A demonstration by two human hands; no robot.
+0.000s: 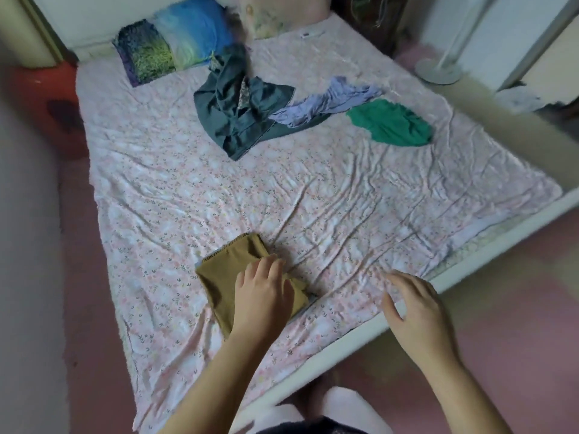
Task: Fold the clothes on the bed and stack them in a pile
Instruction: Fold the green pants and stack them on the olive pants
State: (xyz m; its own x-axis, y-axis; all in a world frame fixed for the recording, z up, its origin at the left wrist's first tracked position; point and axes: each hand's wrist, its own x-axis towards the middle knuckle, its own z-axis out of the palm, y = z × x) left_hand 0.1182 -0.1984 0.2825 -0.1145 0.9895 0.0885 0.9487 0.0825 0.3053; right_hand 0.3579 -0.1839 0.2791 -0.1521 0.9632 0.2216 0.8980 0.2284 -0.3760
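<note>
The left hand (263, 289) lies flat, fingers straight, pressing the folded mustard-brown cloth (224, 274) near the bed's front edge, apparently finishing that fold; the right hand (413, 308) hovers empty, fingers loosely spread. Next means reaching up the wrinkled pink floral sheet (344, 198), right of the blue-green pillow (175, 48), for the crumpled dark teal garment (238, 120), lavender garment (326, 103) or green garment (391, 123). A white fan base (438, 70) stands on the floor.

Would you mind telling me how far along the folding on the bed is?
Done: one mustard garment lies folded near the bed's near edge. In hand: the left hand presses flat on it; the right hand hovers empty beside it. Left: the dark teal garment, lavender garment and green garment lie crumpled, unfolded.
</note>
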